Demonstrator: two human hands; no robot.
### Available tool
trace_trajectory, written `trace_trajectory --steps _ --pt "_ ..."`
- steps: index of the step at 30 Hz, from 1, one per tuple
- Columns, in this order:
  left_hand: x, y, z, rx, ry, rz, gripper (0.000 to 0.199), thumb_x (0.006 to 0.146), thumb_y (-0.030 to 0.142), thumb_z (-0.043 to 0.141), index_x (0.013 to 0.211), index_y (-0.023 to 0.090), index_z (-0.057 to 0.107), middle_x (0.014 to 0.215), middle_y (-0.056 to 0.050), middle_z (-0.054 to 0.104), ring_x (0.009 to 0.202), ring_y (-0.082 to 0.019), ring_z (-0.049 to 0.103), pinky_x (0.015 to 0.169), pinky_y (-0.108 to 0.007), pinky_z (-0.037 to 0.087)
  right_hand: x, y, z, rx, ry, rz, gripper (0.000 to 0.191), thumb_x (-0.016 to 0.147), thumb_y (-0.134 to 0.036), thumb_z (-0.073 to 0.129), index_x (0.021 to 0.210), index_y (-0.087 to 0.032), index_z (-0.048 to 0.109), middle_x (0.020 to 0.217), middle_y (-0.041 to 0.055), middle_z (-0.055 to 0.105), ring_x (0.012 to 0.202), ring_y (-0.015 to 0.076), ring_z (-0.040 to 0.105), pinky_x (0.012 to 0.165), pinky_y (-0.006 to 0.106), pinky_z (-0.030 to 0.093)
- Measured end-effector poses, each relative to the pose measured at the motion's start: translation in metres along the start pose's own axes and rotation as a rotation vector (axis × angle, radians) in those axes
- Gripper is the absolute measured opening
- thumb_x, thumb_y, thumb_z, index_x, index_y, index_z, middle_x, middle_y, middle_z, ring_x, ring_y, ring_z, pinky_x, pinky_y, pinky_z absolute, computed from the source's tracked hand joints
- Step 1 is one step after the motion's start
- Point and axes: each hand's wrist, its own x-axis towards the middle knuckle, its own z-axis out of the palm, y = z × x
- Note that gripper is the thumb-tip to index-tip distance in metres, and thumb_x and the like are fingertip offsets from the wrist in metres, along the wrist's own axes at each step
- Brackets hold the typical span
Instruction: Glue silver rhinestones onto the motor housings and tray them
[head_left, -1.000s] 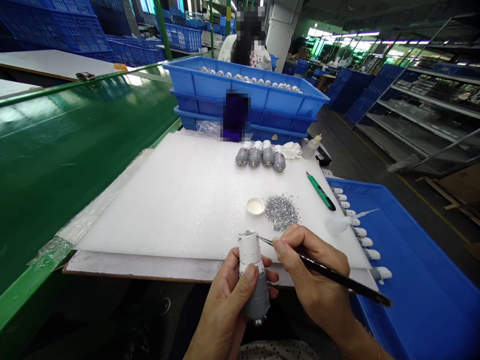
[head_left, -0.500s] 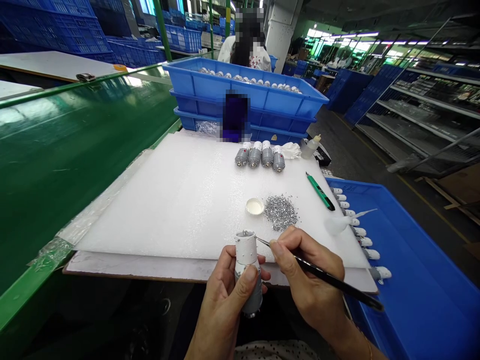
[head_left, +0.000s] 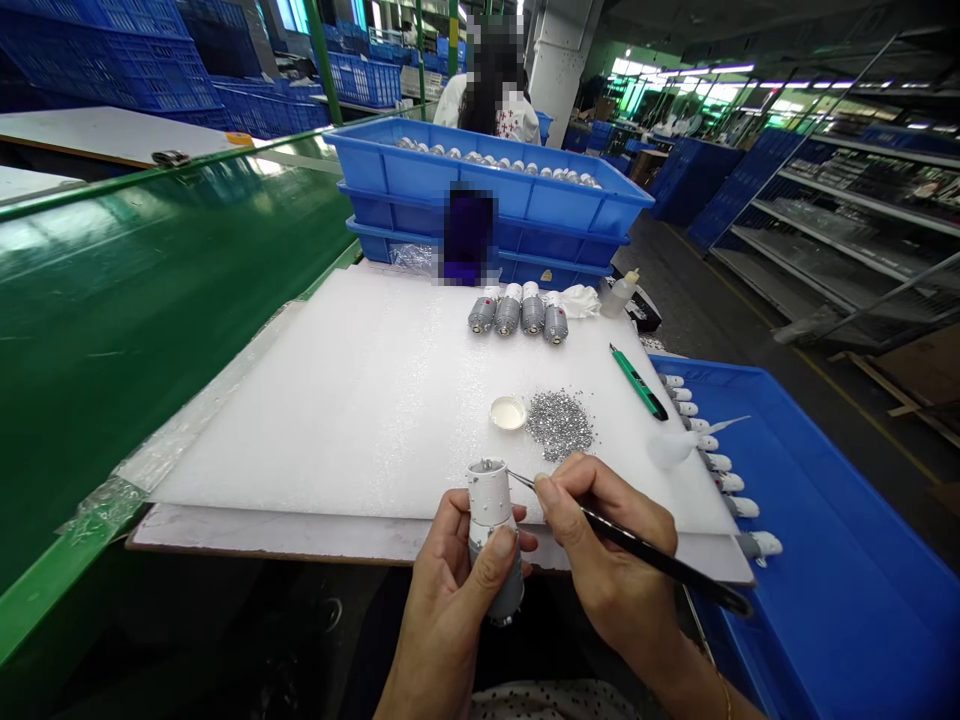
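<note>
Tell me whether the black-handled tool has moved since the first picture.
Yes, slightly left in the picture: judged against the blue bin at right, the tool's handle has shifted, along with the right hand.

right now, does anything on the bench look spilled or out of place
Only the pile of silver bits stands out: it lies loose on the white sheet, right of the dish, with strays round its edge, so it looks like a spill. It may well be there on purpose.
</note>
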Motion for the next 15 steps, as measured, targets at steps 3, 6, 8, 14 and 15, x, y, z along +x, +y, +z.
trace_trajectory --steps 3,6,8,14,15 --pt "-0.0003 0.0000 0.0006 0.015 0.004 0.018 0.019 0.090 0.039 0.062 0.101 0.024 0.059 0.102 -0.006 0.061 0.100 -0.024 0.058 0.084 -0.036 0.045 0.0000 0.0000 0.0014 0.007 0.017 0.005 0.023 0.093 -0.020 0.057 0.070 -0.020 0.052 0.060 -0.0043 0.056 0.051 0.0076 0.051 0.047 0.019 0.044" --pt "-0.0005 -0.0008 0.0008 0.010 0.011 0.026 0.019 0.089 0.039 0.062 0.101 0.024 0.059 0.103 -0.006 0.062 0.101 -0.025 0.059 0.083 -0.036 0.046 -0.0003 0.0003 0.0025 0.008 0.019 0.006 0.023 0.093 -0.019 0.057 0.070 -0.020 0.052 0.061 -0.0043 0.057 0.051 0.0073 0.052 0.048 0.018 0.044" --pt "0.0000 -0.0018 0.0005 0.002 0.016 0.029 0.019 0.089 0.038 0.063 0.101 0.024 0.059 0.106 -0.006 0.063 0.102 -0.025 0.059 0.084 -0.036 0.047 -0.0005 0.0005 0.0030 0.003 0.025 -0.001 0.023 0.093 -0.019 0.057 0.070 -0.019 0.053 0.060 -0.0048 0.056 0.051 0.0067 0.052 0.048 0.017 0.044" --pt "0.0008 -0.0019 0.0014 -0.007 0.036 0.026 0.019 0.089 0.037 0.063 0.102 0.023 0.060 0.114 -0.007 0.064 0.103 -0.024 0.059 0.084 -0.034 0.047 0.0007 0.0015 0.0044 -0.021 0.035 0.011 0.022 0.092 -0.022 0.058 0.070 -0.019 0.055 0.060 -0.0048 0.056 0.051 0.0065 0.052 0.048 0.016 0.044" --pt "0.0004 -0.0013 0.0020 -0.013 0.041 0.024 0.020 0.089 0.038 0.064 0.103 0.023 0.061 0.114 -0.007 0.065 0.103 -0.024 0.060 0.085 -0.034 0.048 0.0014 0.0012 0.0044 -0.025 0.032 0.021 0.022 0.092 -0.022 0.059 0.070 -0.019 0.055 0.060 -0.0048 0.056 0.051 0.0066 0.052 0.047 0.017 0.044"
